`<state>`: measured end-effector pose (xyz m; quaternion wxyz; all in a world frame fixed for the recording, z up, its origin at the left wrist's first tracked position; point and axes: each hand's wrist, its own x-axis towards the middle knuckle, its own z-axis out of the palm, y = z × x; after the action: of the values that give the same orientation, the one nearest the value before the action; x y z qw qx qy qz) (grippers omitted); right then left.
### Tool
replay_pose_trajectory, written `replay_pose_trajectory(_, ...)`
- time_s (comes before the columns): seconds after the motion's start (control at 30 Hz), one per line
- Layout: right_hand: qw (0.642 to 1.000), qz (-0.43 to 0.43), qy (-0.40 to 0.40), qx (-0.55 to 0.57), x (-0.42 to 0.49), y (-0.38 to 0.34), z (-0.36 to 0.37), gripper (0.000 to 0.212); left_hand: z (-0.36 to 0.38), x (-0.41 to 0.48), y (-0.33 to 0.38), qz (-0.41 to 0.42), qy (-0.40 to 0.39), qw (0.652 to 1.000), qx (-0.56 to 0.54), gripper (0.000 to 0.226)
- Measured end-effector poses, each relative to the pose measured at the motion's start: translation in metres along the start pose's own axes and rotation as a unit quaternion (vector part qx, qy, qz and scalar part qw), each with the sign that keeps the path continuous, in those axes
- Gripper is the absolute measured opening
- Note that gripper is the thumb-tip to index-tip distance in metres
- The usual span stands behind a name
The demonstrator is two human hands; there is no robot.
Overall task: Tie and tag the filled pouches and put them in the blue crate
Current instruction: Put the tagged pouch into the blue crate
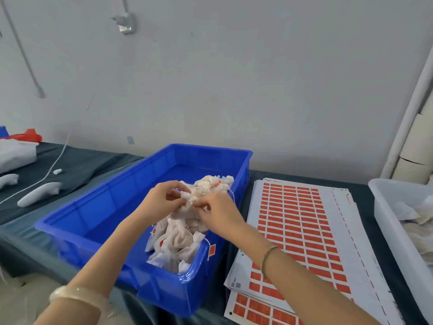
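A blue crate (98, 207) stands on the dark cloth in front of me. Along its right side lies a pile of white filled pouches (180, 240), some with red tags on strings. Over the crate I hold one white pouch (191, 195) between both hands. My left hand (161, 200) pinches its gathered top from the left. From the right, my right hand (219, 213) pinches it with curled fingers. The pouch's string is too fine to make out.
Sheets of red tag stickers (295, 221) lie stacked right of the crate. A white tub (384, 221) with more pouches sits at the far right. White handle-shaped tools (38, 193) and a white cord (56, 160) lie at the left.
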<state>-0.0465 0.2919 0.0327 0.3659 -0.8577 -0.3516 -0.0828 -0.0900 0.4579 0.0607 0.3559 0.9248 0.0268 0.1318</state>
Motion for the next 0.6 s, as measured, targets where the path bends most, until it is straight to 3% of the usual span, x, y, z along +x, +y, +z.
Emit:
replay_pose_trajectory(0.13, 0.988, -0.048, 0.084, -0.120, -0.005, 0.006, 0.008, 0.024, 0.008, 0.009, -0.009, -0.012, 0.000, 0.998, 0.057, 0.023)
replay_pose_trajectory(0.3, 0.981, -0.068, 0.128, -0.132, -0.016, 0.013, 0.000, 0.025, 0.013, 0.016, -0.012, -0.041, 0.046, 0.993, 0.100, 0.024)
replay_pose_trajectory(0.43, 0.985, -0.062, 0.135, -0.083, -0.033, 0.013, -0.022, 0.025, 0.016, 0.021, 0.005, -0.108, 0.010, 0.969, 0.220, 0.033)
replay_pose_trajectory(0.5, 0.986, -0.051, 0.145, -0.066, -0.051, 0.017, -0.043, 0.024, 0.023, 0.021, 0.031, -0.070, 0.054, 0.950, 0.301, 0.038)
replay_pose_trajectory(0.6, 0.987, 0.011, 0.144, -0.067, -0.082, 0.036, -0.092, 0.021, 0.054, 0.018, 0.095, 0.073, 0.094, 0.968, 0.220, 0.028)
